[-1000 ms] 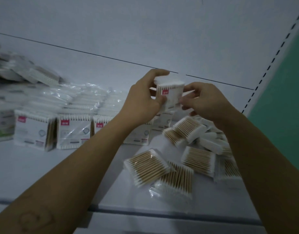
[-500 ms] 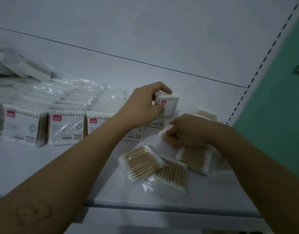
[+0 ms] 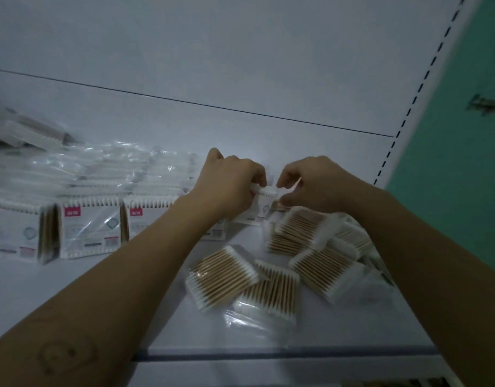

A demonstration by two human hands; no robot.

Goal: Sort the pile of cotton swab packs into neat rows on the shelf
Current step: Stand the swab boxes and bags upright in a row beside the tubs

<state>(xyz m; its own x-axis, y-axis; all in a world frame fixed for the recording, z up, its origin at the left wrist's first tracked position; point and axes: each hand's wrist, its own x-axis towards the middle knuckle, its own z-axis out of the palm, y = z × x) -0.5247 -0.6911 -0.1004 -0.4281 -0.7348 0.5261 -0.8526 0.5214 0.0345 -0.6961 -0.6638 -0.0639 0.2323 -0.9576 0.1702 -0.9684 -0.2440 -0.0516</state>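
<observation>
A cotton swab pack (image 3: pixel 264 202) stands upright at the right end of a front row of packs (image 3: pixel 91 226) with pink labels. My left hand (image 3: pixel 229 181) grips its left top edge and my right hand (image 3: pixel 310 185) pinches its right top edge. Just right of and in front of my hands lies a loose pile of swab packs (image 3: pixel 302 252), flat and askew, showing wooden sticks. More rows of upright packs (image 3: pixel 106 174) fill the shelf behind the front row.
The white shelf (image 3: pixel 73 297) has a back panel above a dark seam. Its front edge (image 3: pixel 268 356) runs across the bottom. A perforated upright (image 3: pixel 408 107) and a green wall (image 3: pixel 458 191) bound the right side. Tilted packs (image 3: pixel 31 132) lie at far left.
My left hand lowered the pack from the air onto the shelf at the row's end. My right hand went to the pile, then came back to the pack's right edge.
</observation>
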